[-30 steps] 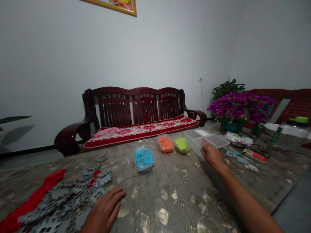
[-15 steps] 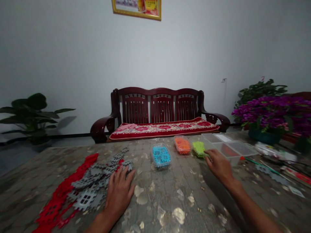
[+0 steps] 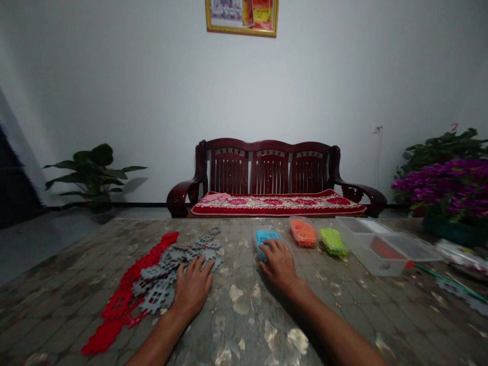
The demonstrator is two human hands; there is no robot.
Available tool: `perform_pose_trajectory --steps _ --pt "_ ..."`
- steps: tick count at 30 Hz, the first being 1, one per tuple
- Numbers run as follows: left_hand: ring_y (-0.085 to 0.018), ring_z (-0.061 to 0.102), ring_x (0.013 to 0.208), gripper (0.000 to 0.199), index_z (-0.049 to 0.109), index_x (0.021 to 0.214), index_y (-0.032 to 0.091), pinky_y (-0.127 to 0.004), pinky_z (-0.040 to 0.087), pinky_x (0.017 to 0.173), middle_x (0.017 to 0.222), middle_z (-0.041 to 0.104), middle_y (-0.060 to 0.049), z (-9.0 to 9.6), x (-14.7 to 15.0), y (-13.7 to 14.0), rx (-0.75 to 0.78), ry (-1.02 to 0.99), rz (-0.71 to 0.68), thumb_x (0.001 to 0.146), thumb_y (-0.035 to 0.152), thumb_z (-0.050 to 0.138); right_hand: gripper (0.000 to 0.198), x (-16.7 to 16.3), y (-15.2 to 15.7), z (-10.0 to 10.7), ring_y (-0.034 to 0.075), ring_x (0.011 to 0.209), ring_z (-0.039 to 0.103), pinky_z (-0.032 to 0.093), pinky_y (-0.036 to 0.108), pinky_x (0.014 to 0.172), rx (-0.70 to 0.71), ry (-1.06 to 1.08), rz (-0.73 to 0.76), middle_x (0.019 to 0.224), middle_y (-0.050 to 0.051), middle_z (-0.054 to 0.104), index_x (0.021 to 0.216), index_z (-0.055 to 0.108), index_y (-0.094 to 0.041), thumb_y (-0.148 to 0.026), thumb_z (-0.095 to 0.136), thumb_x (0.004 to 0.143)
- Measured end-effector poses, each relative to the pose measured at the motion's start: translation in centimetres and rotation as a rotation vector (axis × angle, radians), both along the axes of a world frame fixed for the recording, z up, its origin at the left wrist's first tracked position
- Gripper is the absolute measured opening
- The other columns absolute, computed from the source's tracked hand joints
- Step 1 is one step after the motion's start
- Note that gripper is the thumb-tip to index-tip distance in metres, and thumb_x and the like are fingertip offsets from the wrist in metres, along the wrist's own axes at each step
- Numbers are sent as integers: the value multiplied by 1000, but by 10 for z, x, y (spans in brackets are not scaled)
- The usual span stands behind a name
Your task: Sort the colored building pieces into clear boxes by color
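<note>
My left hand lies palm down with its fingers spread. Its fingertips touch the right side of a heap of grey interlocking toy plates. Red plates of the same toothed kind stretch along the heap's left side. Over a clear plastic box of blue pieces is my right hand, fingers apart and slightly bent, covering the box's near right part. The fingertips are at the blue pieces; whether they press on them, I cannot make out.
To the right stand a clear box of orange pieces, one of lime-green pieces and a divided clear case. Farther right are a green stick and a pot of purple flowers. A wooden bench stands behind the table.
My right hand has moved left, from the lime-green pieces to the blue box. My left hand stays by the grey plates. The view has turned a little left.
</note>
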State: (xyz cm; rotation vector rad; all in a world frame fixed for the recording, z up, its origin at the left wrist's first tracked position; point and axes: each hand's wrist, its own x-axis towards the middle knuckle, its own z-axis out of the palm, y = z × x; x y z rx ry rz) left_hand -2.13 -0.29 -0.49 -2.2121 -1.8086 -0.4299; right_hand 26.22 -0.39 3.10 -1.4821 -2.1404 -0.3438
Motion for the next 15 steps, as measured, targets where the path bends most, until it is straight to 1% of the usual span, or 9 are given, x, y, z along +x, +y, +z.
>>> perform_pose_trajectory --steps 4,6,7,9,11,13,15 --pt "-34 50 133 42 70 125 30 -62 28 114 138 64 -8 -11 -8 9 81 -34 30 94 15 46 26 -5 5 -6 27 98 60 45 37 82 32 -68 -29 110 8 72 114 70 -23 -27 67 88" --pt "-34 49 133 43 72 120 30 -63 27 115 135 66 -7 -14 -9 10 143 -94 37 92 12 45 22 -5 0 -10 25 94 61 44 35 78 86 -72 -6 105 7 73 111 70 -23 -26 65 90" --pt "-34 48 135 43 72 120 30 -63 26 117 135 66 -8 -15 -9 10 173 -132 15 92 12 45 21 -5 -5 -12 25 92 61 43 35 77 116 -68 17 103 7 74 111 70 -23 -26 65 91" --pt "-33 46 138 43 68 125 29 -62 25 119 139 63 -8 -13 -4 5 202 -209 -98 92 14 45 21 -7 -16 -16 24 90 61 43 34 76 166 -48 73 101 6 74 112 70 -23 -25 63 92" --pt "-31 42 142 45 62 134 28 -58 28 120 146 56 -8 -11 7 -2 168 -296 -248 93 17 48 21 -11 -28 -18 22 89 61 44 33 77 196 -16 129 100 6 74 113 69 -23 -24 61 93" --pt "-29 39 145 50 55 140 27 -53 33 119 153 48 -9 -7 23 -10 70 -409 -388 91 19 52 19 -14 -37 -20 21 88 61 44 32 77 225 22 172 98 5 74 111 69 -23 -23 59 94" --pt "-29 35 148 60 47 146 26 -52 31 121 158 40 -11 -3 42 -14 -48 -532 -467 87 21 58 18 -16 -42 -21 21 86 62 45 31 76 266 56 201 95 4 75 109 70 -23 -23 58 96"
